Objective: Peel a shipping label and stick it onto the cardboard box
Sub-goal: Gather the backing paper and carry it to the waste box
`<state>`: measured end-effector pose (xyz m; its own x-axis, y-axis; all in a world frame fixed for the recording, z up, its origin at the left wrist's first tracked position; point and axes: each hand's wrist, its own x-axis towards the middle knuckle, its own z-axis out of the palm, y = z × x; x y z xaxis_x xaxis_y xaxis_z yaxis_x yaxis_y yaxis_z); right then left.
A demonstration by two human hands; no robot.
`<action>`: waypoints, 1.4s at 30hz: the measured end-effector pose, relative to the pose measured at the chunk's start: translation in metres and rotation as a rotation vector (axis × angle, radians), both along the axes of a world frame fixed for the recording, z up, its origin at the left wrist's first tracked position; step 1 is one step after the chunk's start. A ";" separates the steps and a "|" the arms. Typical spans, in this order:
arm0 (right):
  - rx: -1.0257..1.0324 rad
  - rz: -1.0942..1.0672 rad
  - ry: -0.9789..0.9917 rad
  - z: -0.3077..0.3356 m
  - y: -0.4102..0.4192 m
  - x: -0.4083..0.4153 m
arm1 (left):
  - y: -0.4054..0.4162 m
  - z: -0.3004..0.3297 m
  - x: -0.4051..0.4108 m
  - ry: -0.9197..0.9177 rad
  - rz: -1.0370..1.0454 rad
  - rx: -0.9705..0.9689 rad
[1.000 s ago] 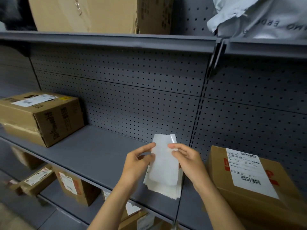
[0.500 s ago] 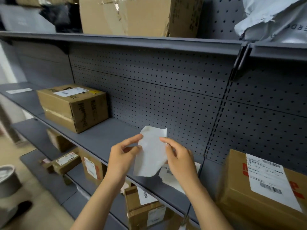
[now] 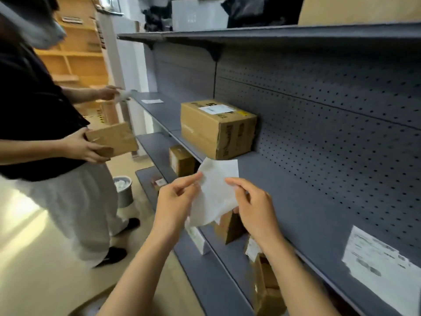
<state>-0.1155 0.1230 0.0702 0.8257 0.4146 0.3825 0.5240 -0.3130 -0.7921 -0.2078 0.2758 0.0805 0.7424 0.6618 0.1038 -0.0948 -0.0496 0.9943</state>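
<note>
I hold a white label sheet [image 3: 216,192] in front of me, blank side towards me, over the edge of the grey shelf [image 3: 284,201]. My left hand [image 3: 176,200] pinches its left edge between thumb and forefinger. My right hand [image 3: 254,209] grips its right edge. A cardboard box [image 3: 218,131] with a white label stuck on its top stands further back on the same shelf. At the far right a printed label [image 3: 378,263] lies on the shelf.
Another person [image 3: 41,137] stands to my left holding a small cardboard box [image 3: 112,139]. A grey bin [image 3: 123,190] stands on the floor. Several small boxes [image 3: 182,159] sit on the lower shelves. A perforated back panel [image 3: 341,115] closes the shelf behind.
My view has swung left: the labelled box at the right has left the frame and the other person has come into view. My hands still hold the sheet, now more crumpled at the bottom.
</note>
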 end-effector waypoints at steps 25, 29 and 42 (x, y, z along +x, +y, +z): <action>-0.125 0.722 0.187 -0.090 0.283 -0.075 | 0.181 -0.087 -0.160 0.219 0.715 0.018; -0.218 0.790 0.230 -0.126 0.301 -0.075 | 0.189 -0.124 -0.164 0.335 0.764 -0.046; -0.641 0.880 0.455 -0.277 0.324 -0.109 | 0.197 -0.273 -0.186 0.697 0.798 -0.332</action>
